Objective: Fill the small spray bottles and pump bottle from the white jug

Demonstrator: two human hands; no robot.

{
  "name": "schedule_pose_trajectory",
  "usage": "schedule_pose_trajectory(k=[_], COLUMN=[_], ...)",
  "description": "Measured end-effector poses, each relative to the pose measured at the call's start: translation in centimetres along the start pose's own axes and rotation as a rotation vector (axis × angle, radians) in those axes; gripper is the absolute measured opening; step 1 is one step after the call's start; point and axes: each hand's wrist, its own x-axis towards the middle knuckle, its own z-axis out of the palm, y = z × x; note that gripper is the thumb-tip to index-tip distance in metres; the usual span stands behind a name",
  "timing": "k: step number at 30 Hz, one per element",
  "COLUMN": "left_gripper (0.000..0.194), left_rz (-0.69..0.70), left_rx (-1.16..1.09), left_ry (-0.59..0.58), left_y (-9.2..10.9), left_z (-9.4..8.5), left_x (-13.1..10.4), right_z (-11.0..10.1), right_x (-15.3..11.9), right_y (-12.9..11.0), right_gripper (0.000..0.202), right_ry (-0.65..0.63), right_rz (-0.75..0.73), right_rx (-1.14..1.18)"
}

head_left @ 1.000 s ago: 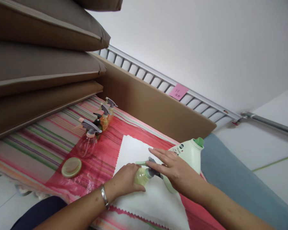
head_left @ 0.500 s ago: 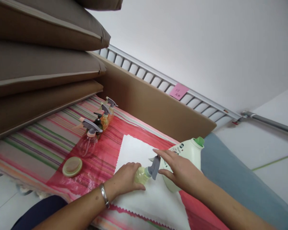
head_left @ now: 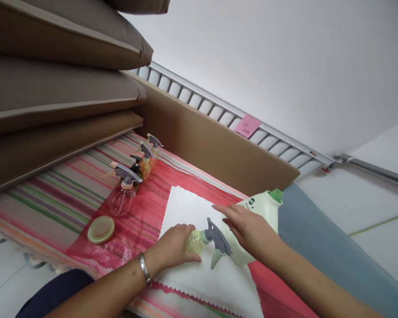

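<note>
My left hand, with a silver bangle at the wrist, is wrapped round a small clear spray bottle holding pale yellow liquid. The bottle leans to the right over a white cloth with zigzag edges. Its grey trigger head has a pale green trigger that points toward me. Just right of the head is my right hand, its fingers stretched out and apart, gripping nothing. Behind that hand stands a pale green jug with a green spout, partly hidden.
Several bottles stand at the left, among them a clear spray bottle and an amber one. A round green-rimmed lid lies on the striped tablecloth. Brown cushions are stacked at upper left; a brown board runs along the back.
The trigger head has turned round, its trigger swinging from the far side to the near side. My right hand has come off the head and opened slightly; my left hand stays put.
</note>
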Motion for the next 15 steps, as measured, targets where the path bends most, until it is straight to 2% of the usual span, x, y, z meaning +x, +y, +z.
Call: schedule_pose_trajectory(k=[3, 5, 7, 9, 12, 14, 15], left_gripper=[0.069, 0.068, 0.067, 0.064, 0.063, 0.064, 0.065], left_rz=[-0.001, -0.002, -0.008, -0.016, -0.023, -0.023, -0.021], left_rx=[0.004, 0.009, 0.009, 0.001, -0.025, -0.04, -0.044], left_ry=[0.0, 0.0, -0.005, -0.017, -0.033, -0.039, -0.042], left_y=[0.0, 0.2, 0.3, 0.4, 0.4, 0.4, 0.3], left_z=[0.0, 0.0, -0.1, -0.2, -0.4, -0.4, -0.4], left_x=[0.0, 0.1, 0.1, 0.0, 0.0, 0.0, 0.0], right_z=[0.3, 0.5, 0.8, 1.0, 1.2, 1.2, 1.2], right_x=[0.0, 0.2, 0.3, 0.4, 0.2, 0.1, 0.0], right_y=[0.1, -0.3, -0.8, -1.3, -1.7, -1.8, -1.9], right_gripper=[0.051, 0.041, 0.026, 0.02, 0.043, 0.061, 0.063], right_ry=[-0.024, -0.083, -0.138, -0.196, -0.23, -0.223, -0.226], right_rz=[-0.363, -0.413, -0.319, -0.144, 0.127, 0.205, 0.205], right_rx=[-0.103, -0.093, -0.047, 0.038, 0.164, 0.187, 0.178])
